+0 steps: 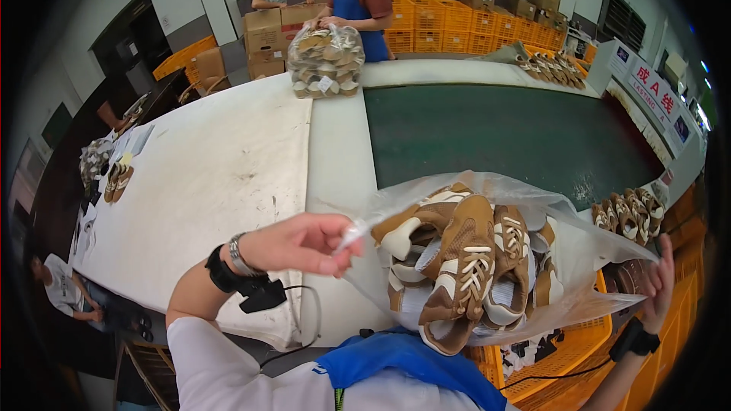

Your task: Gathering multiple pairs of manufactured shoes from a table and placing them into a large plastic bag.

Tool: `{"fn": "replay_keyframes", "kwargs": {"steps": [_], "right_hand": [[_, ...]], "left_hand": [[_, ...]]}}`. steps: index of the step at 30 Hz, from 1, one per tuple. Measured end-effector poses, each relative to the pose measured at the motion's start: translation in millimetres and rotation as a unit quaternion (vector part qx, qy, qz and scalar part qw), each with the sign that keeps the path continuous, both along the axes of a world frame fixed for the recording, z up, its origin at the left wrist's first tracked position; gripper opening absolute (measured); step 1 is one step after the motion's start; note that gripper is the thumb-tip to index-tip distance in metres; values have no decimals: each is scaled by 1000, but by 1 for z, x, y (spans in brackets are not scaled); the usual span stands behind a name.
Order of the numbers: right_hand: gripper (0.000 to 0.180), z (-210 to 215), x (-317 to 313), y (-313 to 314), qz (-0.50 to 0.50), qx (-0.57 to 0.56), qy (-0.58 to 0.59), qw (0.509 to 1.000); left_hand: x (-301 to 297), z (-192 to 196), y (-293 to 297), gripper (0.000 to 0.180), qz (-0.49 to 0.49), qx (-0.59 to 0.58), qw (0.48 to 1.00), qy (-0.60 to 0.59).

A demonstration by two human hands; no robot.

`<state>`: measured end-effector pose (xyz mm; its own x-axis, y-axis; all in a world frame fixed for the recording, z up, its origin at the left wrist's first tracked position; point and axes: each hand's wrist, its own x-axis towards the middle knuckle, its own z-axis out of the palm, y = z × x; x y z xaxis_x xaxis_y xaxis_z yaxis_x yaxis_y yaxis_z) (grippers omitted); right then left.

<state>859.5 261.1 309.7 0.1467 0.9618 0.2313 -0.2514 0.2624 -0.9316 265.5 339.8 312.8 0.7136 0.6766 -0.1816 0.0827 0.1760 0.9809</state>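
A clear plastic bag (567, 247) full of several brown and cream shoe uppers (464, 266) hangs open in front of me, over the table's near edge. My left hand (301, 242) pinches the bag's left rim between thumb and fingers. My right hand (661, 281) grips the bag's right edge, its fingers up along the plastic. Both wrists carry black bands, and the left one also has a metal bracelet.
A white table (213, 175) with a dark green belt (502, 133) stretches ahead. A second full bag (326, 61) stands at the far end with a person in a blue apron. Rows of uppers (628, 213) lie right. Orange crates (571, 342) sit below right; cardboard boxes stand far back.
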Motion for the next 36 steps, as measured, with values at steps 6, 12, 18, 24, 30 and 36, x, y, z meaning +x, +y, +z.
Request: {"fn": "replay_keyframes", "kwargs": {"steps": [6,12,18,24,30,36], "right_hand": [[53,-12,-158,11,80,-86,-305,945],[57,-92,-280,17,106,287,-740,599],[49,-114,-201,78,-27,145,-679,719],[62,-120,-240,85,23,161,-692,703],[46,-82,-169,81,56,-76,-422,902],[34,15,-66,27,-42,-24,-34,998]], "left_hand": [[29,-10,-2,69,1,9,990,-140],[51,-20,-17,74,-96,11,972,-214],[30,-20,-3,65,-39,-64,957,-281],[60,-22,10,71,3,44,976,-212],[42,-19,25,73,95,33,965,-243],[40,-18,23,74,86,40,971,-219]]}}
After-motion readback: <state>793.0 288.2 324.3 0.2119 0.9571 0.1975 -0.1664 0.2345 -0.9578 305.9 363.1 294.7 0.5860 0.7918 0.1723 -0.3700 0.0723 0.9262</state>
